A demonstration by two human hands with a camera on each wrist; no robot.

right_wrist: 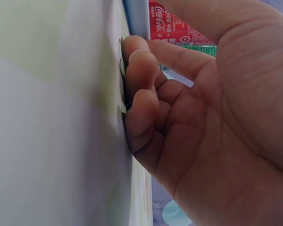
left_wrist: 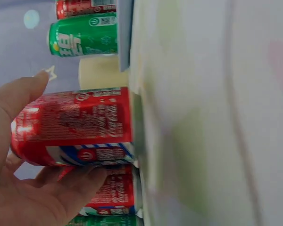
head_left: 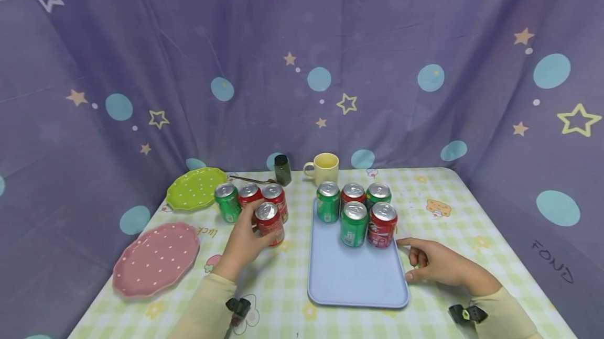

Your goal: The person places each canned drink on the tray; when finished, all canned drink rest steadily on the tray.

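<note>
Looking like a staged recording corner set up in a home style, not a working kitchen: purple star-and-moon curtain hanging as backdrop on all sides, worktop wearing a checked cartoon cloth, dotted plates, yellow mug and soda cans sitting out like props.

backdrop: purple cloth (stars, dots) | table: checked cover

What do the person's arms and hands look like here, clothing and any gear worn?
Both hands are bare: left hand, right hand. Each arm wears a pale yellow long sleeve reaching the wrist. A small black device sits at the left wrist, and another with a pale centre at the right. No rings or gloves show.
</note>
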